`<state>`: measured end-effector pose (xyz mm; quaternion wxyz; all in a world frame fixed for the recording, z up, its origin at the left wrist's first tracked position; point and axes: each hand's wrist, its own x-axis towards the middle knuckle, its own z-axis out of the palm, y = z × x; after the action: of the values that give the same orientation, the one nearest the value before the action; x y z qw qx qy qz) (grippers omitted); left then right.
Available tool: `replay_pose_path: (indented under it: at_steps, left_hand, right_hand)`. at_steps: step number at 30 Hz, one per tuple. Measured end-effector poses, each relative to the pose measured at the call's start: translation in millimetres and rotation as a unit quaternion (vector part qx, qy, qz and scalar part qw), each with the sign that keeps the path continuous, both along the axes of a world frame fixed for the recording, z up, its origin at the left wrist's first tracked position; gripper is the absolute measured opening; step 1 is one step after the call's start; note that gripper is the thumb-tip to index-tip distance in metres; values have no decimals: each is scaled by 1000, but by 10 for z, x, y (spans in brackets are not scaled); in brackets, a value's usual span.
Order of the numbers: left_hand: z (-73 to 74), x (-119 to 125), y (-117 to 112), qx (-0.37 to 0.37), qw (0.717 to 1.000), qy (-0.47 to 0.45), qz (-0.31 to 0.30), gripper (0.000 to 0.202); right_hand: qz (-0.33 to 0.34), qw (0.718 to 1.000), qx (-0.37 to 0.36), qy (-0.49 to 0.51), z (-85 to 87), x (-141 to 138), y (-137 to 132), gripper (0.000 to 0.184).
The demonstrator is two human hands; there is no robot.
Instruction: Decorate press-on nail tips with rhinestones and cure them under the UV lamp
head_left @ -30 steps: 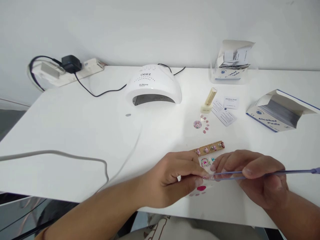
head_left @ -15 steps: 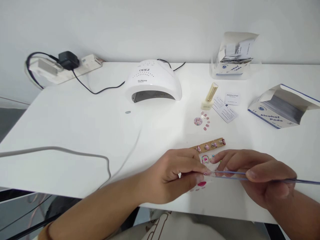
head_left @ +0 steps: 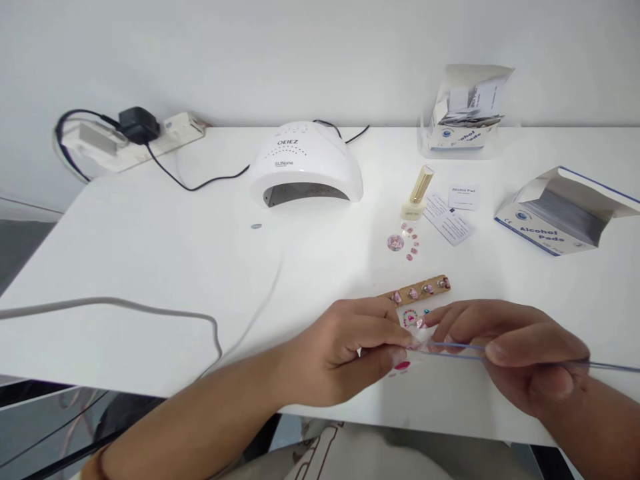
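Note:
My left hand (head_left: 350, 347) rests near the table's front edge, its fingers pinched on a clear sheet of gem stickers (head_left: 411, 321). My right hand (head_left: 515, 350) holds a thin purple stick (head_left: 530, 357) like a pen, with the tip lying on the sheet next to my left fingertips. Just behind the hands lies a wooden strip with several decorated fake nails (head_left: 420, 290). Much of the sticker sheet is hidden under my fingers.
A white nail lamp (head_left: 305, 167) stands at the back middle. A gold-capped polish bottle (head_left: 418, 197), loose nails (head_left: 406, 241) and alcohol pad packets (head_left: 453, 223) lie right of it. Alcohol pad boxes (head_left: 557, 220) sit at right. A power strip (head_left: 125, 137) and a grey cable (head_left: 125, 308) are at left.
The view has shifted slightly. Both hands stay over the sticker sheet, and the stick's tip has barely moved.

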<state>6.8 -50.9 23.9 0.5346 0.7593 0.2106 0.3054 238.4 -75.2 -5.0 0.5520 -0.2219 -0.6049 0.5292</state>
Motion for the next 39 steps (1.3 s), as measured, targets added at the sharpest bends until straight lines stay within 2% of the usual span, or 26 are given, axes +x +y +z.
replay_pose_path:
  at_steps: [3,13,20,31,39]
  left_hand:
    - [-14,-2,-2,-2,1000,2,-5,31]
    - [27,15,8,-17,1000,-6,-10,32]
    - [-25,-11,-8,-26,1000,-7,-4,31]
    - [5,-4,-12,-79,997,11,17,22]
    - [-4,-3,-13,-96,995,23,28,21]
  right_hand:
    - [58,997,53,11,23,-28,21,36]
    - [55,997,15,44,41,-113,34,35]
    - [-11,998,12,62,-7,-153,35,33]
    - [-93,995,-6,46,-24,-174,6,27]
    - [-76,996,18,43,-5,-167,12,24]
